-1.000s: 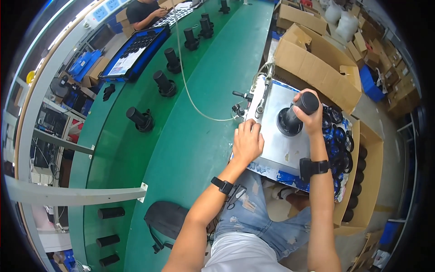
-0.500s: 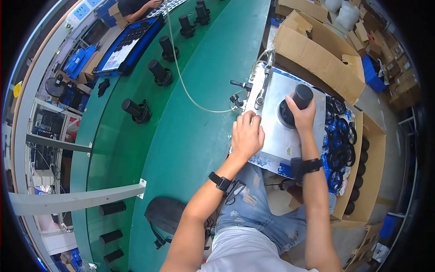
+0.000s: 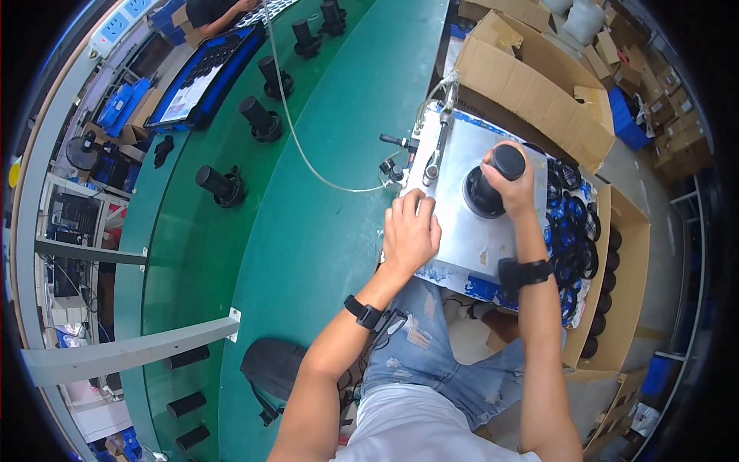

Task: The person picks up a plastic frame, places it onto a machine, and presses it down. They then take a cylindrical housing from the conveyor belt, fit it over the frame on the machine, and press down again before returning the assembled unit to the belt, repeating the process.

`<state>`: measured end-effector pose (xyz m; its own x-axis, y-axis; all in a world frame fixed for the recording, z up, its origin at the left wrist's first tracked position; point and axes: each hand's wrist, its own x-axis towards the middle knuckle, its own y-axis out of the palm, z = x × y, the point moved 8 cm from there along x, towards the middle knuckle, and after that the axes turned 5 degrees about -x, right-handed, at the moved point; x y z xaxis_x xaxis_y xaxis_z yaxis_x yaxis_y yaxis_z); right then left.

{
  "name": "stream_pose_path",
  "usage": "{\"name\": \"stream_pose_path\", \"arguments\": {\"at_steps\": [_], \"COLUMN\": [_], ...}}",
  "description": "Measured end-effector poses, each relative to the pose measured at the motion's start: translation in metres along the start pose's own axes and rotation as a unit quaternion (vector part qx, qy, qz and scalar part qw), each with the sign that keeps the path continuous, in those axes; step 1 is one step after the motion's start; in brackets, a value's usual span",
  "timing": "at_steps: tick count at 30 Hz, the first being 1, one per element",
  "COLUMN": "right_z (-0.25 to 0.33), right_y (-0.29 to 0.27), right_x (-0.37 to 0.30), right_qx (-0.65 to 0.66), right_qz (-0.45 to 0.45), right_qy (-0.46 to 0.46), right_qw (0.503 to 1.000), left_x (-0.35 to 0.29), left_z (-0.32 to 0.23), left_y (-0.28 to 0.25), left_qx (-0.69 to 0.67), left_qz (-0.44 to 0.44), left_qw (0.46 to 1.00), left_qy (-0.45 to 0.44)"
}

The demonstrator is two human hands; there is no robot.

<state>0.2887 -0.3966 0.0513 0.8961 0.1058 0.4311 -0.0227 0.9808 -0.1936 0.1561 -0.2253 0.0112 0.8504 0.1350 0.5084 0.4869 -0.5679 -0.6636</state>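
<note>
My right hand (image 3: 514,181) is wrapped round the upper part of a black cylinder (image 3: 508,162) with a wider round base (image 3: 483,192). The cylinder leans to the right over a bare metal plate (image 3: 462,239); I cannot tell whether its base touches the plate. At the plate's left edge my left hand (image 3: 412,231) lies palm down, thumb apart and fingers loosely bent, with nothing seen in it. Just beyond those fingers are a metal air-cylinder clamp (image 3: 437,150) and a small lever valve (image 3: 394,141) with a clear hose (image 3: 308,158).
Black ring-shaped parts (image 3: 571,223) crowd the plate's right side. An open carton (image 3: 623,285) holding black round pieces stands beyond them, another carton (image 3: 531,85) behind. Along the green bench (image 3: 308,246) stand several black cylinders with bases (image 3: 219,185). A co-worker's arm (image 3: 227,19) shows far left.
The whole view has shifted slightly, moving the bench and plate left in the picture. More of the black cylinder's base shows beneath my right hand. My left hand stays at the plate's edge.
</note>
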Motion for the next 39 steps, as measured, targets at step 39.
{"name": "stream_pose_path", "arguments": {"at_steps": [39], "right_z": [-0.003], "right_y": [0.004], "right_x": [-0.017], "right_qx": [0.016], "right_qz": [-0.014], "right_qy": [-0.025], "right_qw": [0.999], "left_x": [0.003], "left_z": [-0.004], "left_y": [0.000], "left_qx": [0.003], "left_qz": [-0.003], "left_qw": [1.000], "left_qy": [0.008]}}
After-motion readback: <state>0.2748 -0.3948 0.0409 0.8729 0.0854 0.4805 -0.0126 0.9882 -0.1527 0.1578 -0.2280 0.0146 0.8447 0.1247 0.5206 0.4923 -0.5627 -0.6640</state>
